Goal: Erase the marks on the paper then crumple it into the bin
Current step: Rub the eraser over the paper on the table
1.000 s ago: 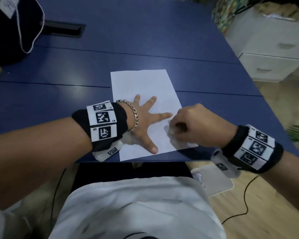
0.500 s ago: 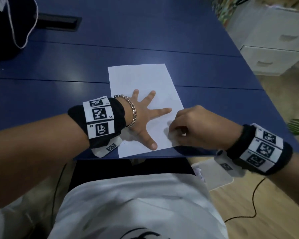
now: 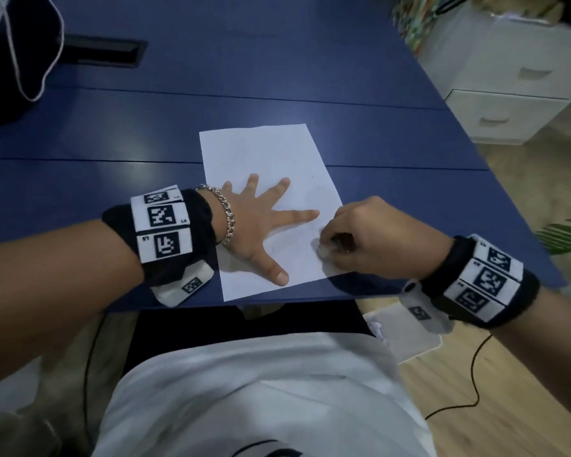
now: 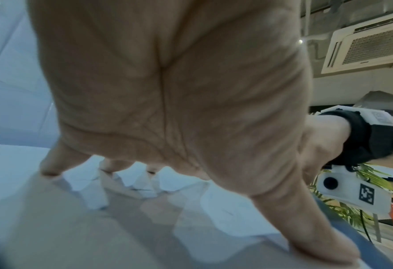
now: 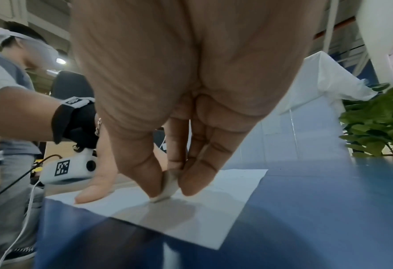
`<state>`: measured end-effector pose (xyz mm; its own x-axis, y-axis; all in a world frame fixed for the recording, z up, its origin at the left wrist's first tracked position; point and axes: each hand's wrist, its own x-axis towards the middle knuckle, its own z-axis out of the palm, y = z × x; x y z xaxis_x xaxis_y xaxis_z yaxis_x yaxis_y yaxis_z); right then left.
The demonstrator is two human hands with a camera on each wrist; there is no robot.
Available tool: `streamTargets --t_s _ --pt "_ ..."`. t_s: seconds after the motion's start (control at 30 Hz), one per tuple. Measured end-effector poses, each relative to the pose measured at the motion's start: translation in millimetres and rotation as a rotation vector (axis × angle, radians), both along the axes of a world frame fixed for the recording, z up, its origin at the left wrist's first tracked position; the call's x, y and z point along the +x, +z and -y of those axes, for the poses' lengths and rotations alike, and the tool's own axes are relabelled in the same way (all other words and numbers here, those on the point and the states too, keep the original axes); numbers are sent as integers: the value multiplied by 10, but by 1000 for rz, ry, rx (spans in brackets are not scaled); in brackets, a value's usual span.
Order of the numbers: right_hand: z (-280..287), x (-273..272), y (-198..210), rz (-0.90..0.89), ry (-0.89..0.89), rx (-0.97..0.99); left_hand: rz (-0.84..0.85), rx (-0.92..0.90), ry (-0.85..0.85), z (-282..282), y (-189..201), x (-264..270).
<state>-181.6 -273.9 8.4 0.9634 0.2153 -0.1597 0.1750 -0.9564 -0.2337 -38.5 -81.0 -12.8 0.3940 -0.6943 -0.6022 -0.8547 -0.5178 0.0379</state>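
Scene: While a person sits at a blue table (image 3: pixel 277 77), a white sheet of paper (image 3: pixel 261 153) lies close to its near edge, straight ahead at about 12 o'clock from the body.
Left hand: left hand (image 3: pixel 261 222) lies flat with fingers spread, pressing on the lower half of the paper to pin it.
Right hand: right hand (image 3: pixel 373 237) is curled, thumb and fingers pinching a small white eraser (image 5: pixel 166 187) whose tip touches the paper near its 4 o'clock corner.
Change: over the last second the right hand has stayed in much the same patch beside the left forefinger, shifting only slightly; the left hand has not lifted.
Meaning: rubbing appears to be under way, so erasing looks unfinished; crumpling has not begun. A few faint specks show on the sheet, too small to read.
Edges: the paper's near corner at 5 o'clock sits right at the table edge, by the rubbing hand, so a hard stroke could likely drag it off.
Room: bare blue surface stretches away from 10 to 2 o'clock.
Bin: a pale container (image 3: pixel 406 334) on the floor at 4 o'clock may be the bin; uncertain.
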Motion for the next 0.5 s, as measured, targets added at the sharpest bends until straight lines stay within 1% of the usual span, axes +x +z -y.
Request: streamTargets --t_s 0.07,0.17,0.23,0.33,0.37,0.47,0.5 --pt "-2 8 10 10 -25 -8 -15 -8 -23 -54 21 36" --pt "-95 -42 0 39 -80 -27 7 10 -23 -42 47 47" --pt "-253 -173 -45 52 -53 -44 28 21 -20 5 53 36" --pt "-382 -234 -74 -15 24 0 40 37 -4 19 32 10" --pt "-341 -165 -58 -20 12 -7 41 41 -1 23 28 7" --pt "-148 70 -11 56 -125 -64 48 61 -10 43 28 2" --pt "-134 91 -16 72 -143 -78 56 68 -12 48 31 7"
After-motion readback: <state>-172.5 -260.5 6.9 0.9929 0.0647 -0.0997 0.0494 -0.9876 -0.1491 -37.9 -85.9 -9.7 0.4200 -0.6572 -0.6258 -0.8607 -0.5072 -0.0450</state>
